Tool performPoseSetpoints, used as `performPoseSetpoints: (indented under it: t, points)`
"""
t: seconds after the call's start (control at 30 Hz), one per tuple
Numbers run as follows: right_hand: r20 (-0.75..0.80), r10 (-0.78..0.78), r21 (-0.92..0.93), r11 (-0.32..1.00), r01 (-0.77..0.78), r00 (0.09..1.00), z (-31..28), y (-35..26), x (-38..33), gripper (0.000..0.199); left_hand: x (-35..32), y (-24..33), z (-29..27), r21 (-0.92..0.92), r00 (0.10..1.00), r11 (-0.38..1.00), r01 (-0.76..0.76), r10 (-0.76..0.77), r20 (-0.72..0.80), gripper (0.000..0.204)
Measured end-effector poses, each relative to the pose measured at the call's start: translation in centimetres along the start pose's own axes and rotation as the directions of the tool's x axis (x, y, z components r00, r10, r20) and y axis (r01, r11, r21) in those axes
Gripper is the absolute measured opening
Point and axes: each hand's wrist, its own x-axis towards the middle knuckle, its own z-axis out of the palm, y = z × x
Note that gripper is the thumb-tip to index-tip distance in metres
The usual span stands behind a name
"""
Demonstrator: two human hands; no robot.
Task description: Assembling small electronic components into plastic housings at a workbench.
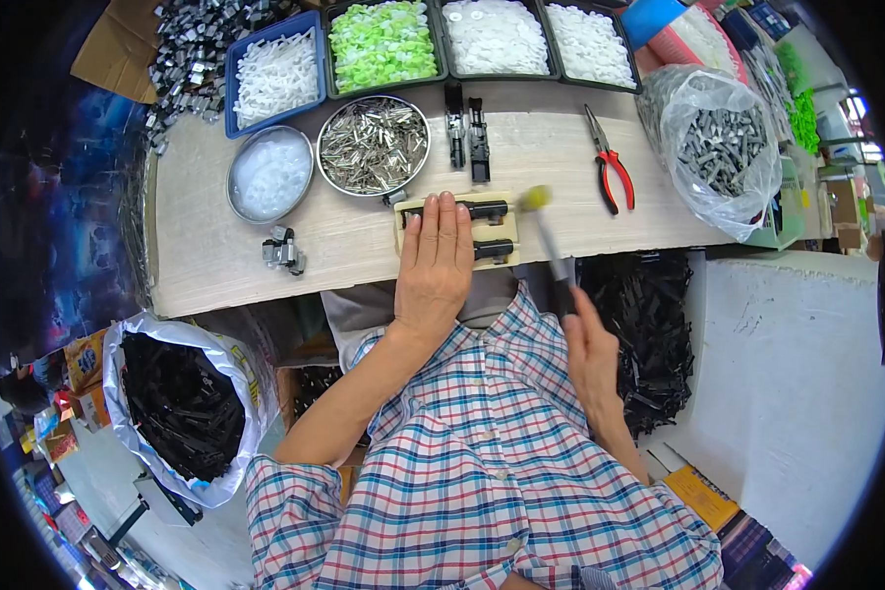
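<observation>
- The two long black plastic parts (480, 228) lie on a small pale cream block (506, 224) at the near edge of the light wooden surface (216, 246); one sits toward the block's 12 o'clock side, the other toward 6 o'clock.
- Each part's long axis runs 9 to 3 o'clock; the uncovered ends point to 3 o'clock, the other ends hidden under the palm.
- The left hand (435, 261) presses flat on block and parts, fingers straight toward 12 o'clock; its grip is open, wrapping nothing.
- The right hand (588, 349) has its grip closed around the dark handle of a small yellow-headed mallet (535, 198), whose head hangs blurred just at 1 o'clock of the block.
- Risks, as I judge them: the fingertips lie close to the mallet head, so an off-line blow could hit them; a skewed strike could tip a part off the block or push the block over the near edge.
- At 12 o'clock, two more black assemblies (467, 136) lie lengthwise; at 11 o'clock, a round steel bowl of metal pins (373, 146); at 2 o'clock, red-handled pliers (612, 162).
</observation>
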Motion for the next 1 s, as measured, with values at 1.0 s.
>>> performPoseSetpoints:
  t: [1.0]
  points:
    - [0.024, -0.372, -0.119, 0.921, 0.372, 0.928, -0.4, 0.7, -3.6, 0.045, 0.0, 0.1, -0.1, -0.003, 1.0, 1.0, 0.029, -0.029, 0.009, 0.056]
